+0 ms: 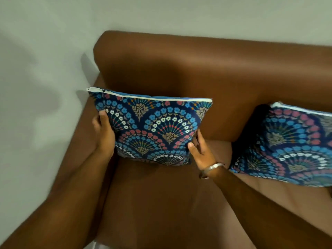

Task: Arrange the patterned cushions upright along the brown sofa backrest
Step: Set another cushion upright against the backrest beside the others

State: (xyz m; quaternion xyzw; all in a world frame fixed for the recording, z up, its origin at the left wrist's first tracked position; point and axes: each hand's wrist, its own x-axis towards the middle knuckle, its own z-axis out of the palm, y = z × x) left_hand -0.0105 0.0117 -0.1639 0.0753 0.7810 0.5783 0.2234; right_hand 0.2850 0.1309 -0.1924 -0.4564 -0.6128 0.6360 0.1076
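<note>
A blue patterned cushion (152, 130) with floral fan motifs stands upright on the brown sofa seat (161, 203), near the left end, its white zipper edge on top. My left hand (103, 133) grips its left edge, thumb on the front face. My right hand (200, 150), with a metal bangle at the wrist, holds its lower right corner. A second cushion of the same pattern (291, 146) leans upright against the sofa backrest (206, 69) at the right, partly cut off by the frame edge.
The left armrest (82, 133) runs beside the held cushion. A pale wall (36, 78) stands behind and to the left of the sofa. Bare seat lies between the two cushions.
</note>
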